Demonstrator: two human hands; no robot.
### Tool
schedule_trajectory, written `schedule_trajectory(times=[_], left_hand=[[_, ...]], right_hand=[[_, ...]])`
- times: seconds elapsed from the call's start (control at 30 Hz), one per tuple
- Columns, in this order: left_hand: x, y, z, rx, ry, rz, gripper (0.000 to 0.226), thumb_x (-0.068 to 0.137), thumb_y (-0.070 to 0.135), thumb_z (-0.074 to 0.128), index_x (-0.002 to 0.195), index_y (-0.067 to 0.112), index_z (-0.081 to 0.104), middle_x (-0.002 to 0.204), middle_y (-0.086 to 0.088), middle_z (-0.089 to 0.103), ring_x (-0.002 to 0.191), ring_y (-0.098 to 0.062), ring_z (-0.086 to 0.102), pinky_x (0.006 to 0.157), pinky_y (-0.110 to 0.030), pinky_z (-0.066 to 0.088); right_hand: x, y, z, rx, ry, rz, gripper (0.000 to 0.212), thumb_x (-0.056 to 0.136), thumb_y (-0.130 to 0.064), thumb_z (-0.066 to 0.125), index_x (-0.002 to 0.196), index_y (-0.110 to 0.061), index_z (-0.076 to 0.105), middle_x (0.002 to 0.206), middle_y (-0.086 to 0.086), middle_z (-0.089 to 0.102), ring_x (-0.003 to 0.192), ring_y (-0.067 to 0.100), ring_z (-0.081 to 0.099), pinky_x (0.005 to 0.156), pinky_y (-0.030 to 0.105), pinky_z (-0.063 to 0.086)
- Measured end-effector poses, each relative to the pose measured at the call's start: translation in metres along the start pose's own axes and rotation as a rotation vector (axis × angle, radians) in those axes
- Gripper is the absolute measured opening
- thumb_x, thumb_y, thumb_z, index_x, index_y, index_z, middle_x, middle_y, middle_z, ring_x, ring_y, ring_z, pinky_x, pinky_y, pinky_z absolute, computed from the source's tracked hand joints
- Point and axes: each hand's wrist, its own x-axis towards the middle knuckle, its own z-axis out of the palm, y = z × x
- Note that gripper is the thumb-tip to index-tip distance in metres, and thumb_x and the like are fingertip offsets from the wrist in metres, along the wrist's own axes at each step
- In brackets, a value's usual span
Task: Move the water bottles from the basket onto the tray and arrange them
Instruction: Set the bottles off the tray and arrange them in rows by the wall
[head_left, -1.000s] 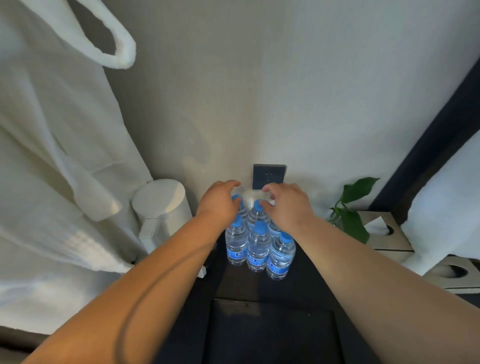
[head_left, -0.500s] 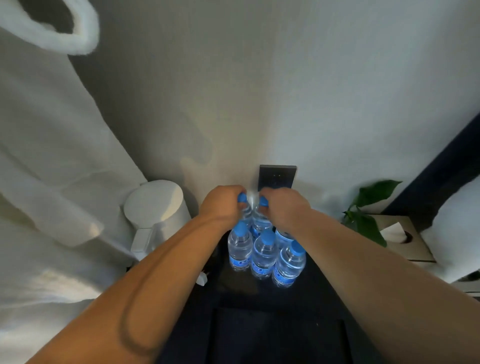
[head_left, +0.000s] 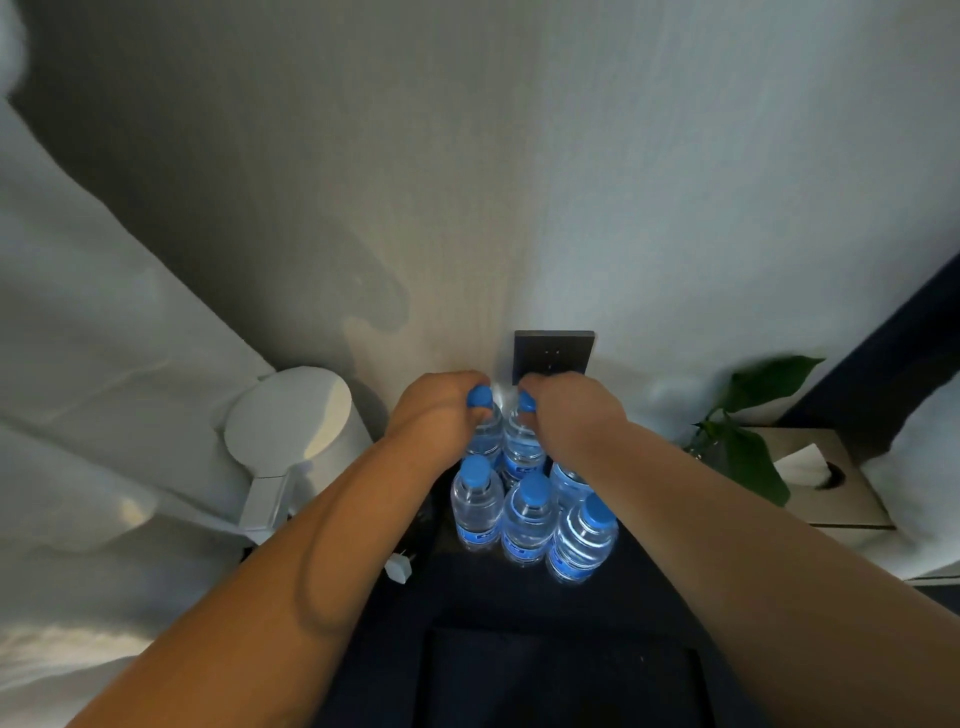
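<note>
Head view: two bare forearms reach up from the lower corners of the frame and meet at centre, just under a dark square wall socket. The left hand has its fingers curled over the neck of the left back bottle, whose blue cap pokes out at the hand's right edge. The right hand grips the right back bottle the same way, with only a sliver of its cap showing. Both held bottles are upright, side by side, close to the wall.

Lower in the frame, three front bottles stand in a tight row, and one more peeks from under the right forearm. All are clear ribbed plastic with round blue caps and blue labels. They stand on a dark matte surface; whether that is the tray I cannot tell.

Left of centre sits a smooth white kettle with a small white plug below it. At right are glossy green leaves and a beige tissue box. Soft white cloth fills the left edge.
</note>
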Motion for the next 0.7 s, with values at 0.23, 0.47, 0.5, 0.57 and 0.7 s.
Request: schedule_trajectory(times=[0.23,0.47,0.5,0.57,0.7], left_hand=[[-0.0011,-0.0003,-0.001,-0.035,0.033,0.006,0.017,0.091,0.021,0.073,0.107,0.024,0.074,0.099,0.001,0.074,0.088,-0.019,0.066,0.079,-0.037,0.057],[-0.0033,-0.001,0.0015,0.008,0.054,0.045,0.018,0.091,0.02,0.072,0.109,0.021,0.075,0.098,-0.002,0.076,0.086,-0.021,0.067,0.079,-0.039,0.059],[-0.0035,-0.0008,0.0016,0.009,0.057,0.046,0.018,0.091,0.02,0.072,0.109,0.021,0.075,0.098,-0.002,0.076,0.086,-0.021,0.068,0.079,-0.039,0.059],[-0.0038,-0.001,0.0022,0.001,0.068,0.052,0.018,0.091,0.02,0.073,0.108,0.02,0.076,0.098,-0.002,0.076,0.086,-0.02,0.068,0.079,-0.039,0.059],[-0.0046,-0.001,0.0026,-0.022,0.084,0.059,0.018,0.091,0.019,0.075,0.109,0.018,0.077,0.1,-0.002,0.077,0.088,-0.019,0.068,0.079,-0.034,0.057]], right_hand=[[0.0021,-0.0043,-0.0083,-0.004,-0.04,0.015,0.033,0.102,-0.022,0.064,0.134,-0.016,0.058,0.115,0.009,0.067,0.103,0.028,0.065,0.078,0.034,0.051],[0.0025,-0.0008,-0.0058,0.007,-0.046,0.01,0.037,0.104,-0.033,0.064,0.137,-0.017,0.057,0.111,0.01,0.067,0.1,0.028,0.065,0.074,0.035,0.047],[0.0023,-0.0006,-0.0048,0.008,-0.036,0.008,0.037,0.104,-0.034,0.064,0.136,-0.018,0.057,0.11,0.009,0.067,0.1,0.028,0.065,0.073,0.035,0.047],[0.0022,-0.0004,-0.0032,0.006,-0.022,0.006,0.036,0.104,-0.035,0.063,0.135,-0.018,0.058,0.108,0.009,0.068,0.098,0.028,0.065,0.073,0.035,0.048],[0.0035,0.0,-0.0034,-0.009,-0.02,0.005,0.034,0.103,-0.033,0.065,0.133,-0.017,0.059,0.108,0.008,0.068,0.098,0.027,0.065,0.073,0.035,0.048]])
